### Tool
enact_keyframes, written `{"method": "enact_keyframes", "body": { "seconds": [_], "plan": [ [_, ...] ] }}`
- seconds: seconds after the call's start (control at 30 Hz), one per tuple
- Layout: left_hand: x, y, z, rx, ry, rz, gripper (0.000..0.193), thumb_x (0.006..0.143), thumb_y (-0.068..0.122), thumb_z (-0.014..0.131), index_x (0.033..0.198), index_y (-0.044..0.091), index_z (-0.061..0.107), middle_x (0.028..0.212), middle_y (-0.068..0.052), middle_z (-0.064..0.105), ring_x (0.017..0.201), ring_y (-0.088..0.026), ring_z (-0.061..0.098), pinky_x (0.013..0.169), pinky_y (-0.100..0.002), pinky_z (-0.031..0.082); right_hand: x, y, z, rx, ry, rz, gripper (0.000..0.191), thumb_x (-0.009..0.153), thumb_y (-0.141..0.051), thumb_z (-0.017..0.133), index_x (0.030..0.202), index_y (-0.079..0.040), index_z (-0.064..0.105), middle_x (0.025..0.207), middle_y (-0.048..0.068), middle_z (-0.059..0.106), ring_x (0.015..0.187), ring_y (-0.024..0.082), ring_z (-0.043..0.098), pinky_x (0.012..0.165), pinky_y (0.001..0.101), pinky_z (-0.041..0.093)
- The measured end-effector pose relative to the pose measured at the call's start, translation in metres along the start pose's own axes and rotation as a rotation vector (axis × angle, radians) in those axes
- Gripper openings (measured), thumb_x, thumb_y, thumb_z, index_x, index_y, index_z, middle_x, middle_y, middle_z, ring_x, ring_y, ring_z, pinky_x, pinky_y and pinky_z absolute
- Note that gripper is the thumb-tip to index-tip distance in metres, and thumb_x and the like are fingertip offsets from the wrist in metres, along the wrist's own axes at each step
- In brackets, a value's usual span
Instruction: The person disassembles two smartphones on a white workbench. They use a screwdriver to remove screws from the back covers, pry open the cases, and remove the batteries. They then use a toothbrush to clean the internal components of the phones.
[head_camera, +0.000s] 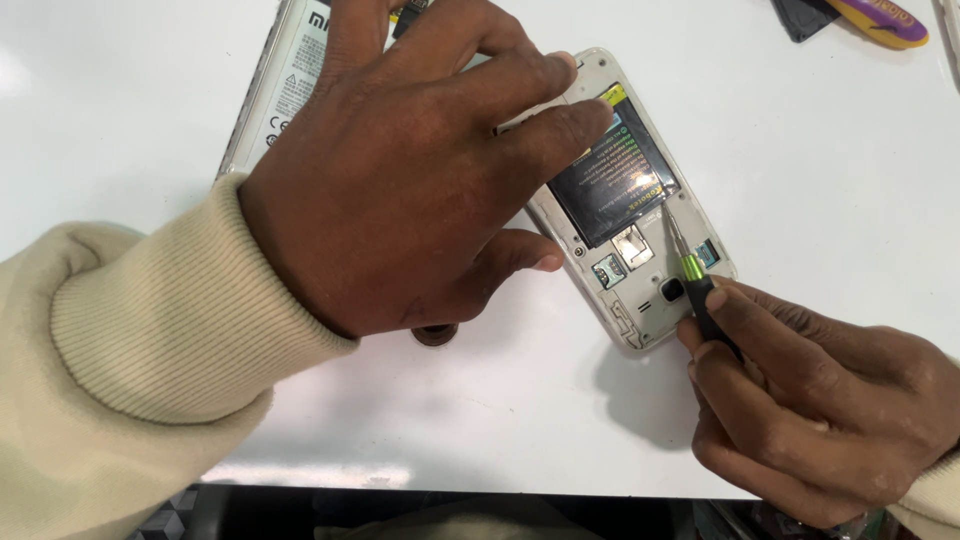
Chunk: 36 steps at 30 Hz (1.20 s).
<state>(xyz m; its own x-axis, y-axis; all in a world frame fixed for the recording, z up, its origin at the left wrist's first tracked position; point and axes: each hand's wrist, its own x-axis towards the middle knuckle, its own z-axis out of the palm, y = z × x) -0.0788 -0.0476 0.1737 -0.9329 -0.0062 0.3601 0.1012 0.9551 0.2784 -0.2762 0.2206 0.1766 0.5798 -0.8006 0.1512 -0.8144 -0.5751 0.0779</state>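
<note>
Near the counter's (480, 440) far edge, the left hand (400, 190) pressed spread fingers on a white phone (640, 230), back cover already off and battery (615, 175) still seated, while the right hand (800, 410) gripped a screwdriver (695, 285) at its frame.

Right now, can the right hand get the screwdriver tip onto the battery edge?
Probably yes: the right hand holds the screwdriver with its tip already beside the battery; the left hand presses only the phone's upper end.

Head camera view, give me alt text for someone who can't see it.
A left hand steadies an opened phone on a white table while the right hand puts a screwdriver to it beside the battery.
</note>
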Motion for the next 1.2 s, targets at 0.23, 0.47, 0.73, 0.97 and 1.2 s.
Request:
{"method": "enact_keyframes", "body": {
  "seconds": [0.23,0.47,0.73,0.97,1.2],
  "plan": [
    [-0.001,-0.004,0.001,0.004,0.008,0.016,0.063,0.085,0.049,0.087,0.131,0.009,0.069,0.139,-0.008,0.061,0.131,-0.028,0.052,0.113,-0.062,0.029,0.001,0.002,0.0,0.01,0.021,0.003,0.02,0.078,0.0,0.082,0.08,-0.009,0.064,0.104,0.002,0.061,0.113,0.026,0.068,0.078,0.031,0.06],
    [-0.004,-0.009,-0.001,-0.076,0.006,0.044,0.058,0.087,0.038,0.088,0.132,0.009,0.066,0.139,-0.007,0.06,0.131,-0.032,0.05,0.11,-0.067,0.025,-0.001,0.013,0.002,0.122,0.085,-0.018,0.024,0.078,-0.001,0.083,0.086,-0.007,0.061,0.101,0.009,0.06,0.105,0.027,0.069,0.076,0.0307,0.061],
    [-0.007,-0.011,0.001,-0.073,-0.01,0.042,0.059,0.085,0.038,0.089,0.134,0.01,0.068,0.138,-0.006,0.061,0.132,-0.032,0.049,0.108,-0.068,0.024,-0.019,0.013,0.015,0.311,0.183,0.177,0.031,0.077,-0.002,0.082,0.094,-0.007,0.057,0.097,0.015,0.059,0.097,0.028,0.07,0.074,0.0303,0.062],
    [-0.01,-0.01,0.002,-0.11,-0.001,0.026,0.055,0.088,0.036,0.088,0.13,0.009,0.068,0.138,-0.006,0.062,0.133,-0.031,0.049,0.111,-0.068,0.024,-0.017,0.009,0.029,0.552,0.378,0.441,0.037,0.077,-0.003,0.081,0.101,-0.007,0.053,0.093,0.02,0.058,0.091,0.028,0.071,0.073,0.03,0.063],
    [-0.006,-0.008,0.002,-0.081,-0.022,0.018,0.056,0.083,0.038,0.087,0.127,0.008,0.071,0.137,-0.006,0.064,0.131,-0.031,0.051,0.114,-0.068,0.022,-0.028,0.035,0.042,0.511,0.128,0.398,0.044,0.065,-0.019,0.091,0.094,-0.018,0.058,0.094,0.012,0.068,0.094,0.028,0.075,0.076,0.0336,0.066]
  ]
}}
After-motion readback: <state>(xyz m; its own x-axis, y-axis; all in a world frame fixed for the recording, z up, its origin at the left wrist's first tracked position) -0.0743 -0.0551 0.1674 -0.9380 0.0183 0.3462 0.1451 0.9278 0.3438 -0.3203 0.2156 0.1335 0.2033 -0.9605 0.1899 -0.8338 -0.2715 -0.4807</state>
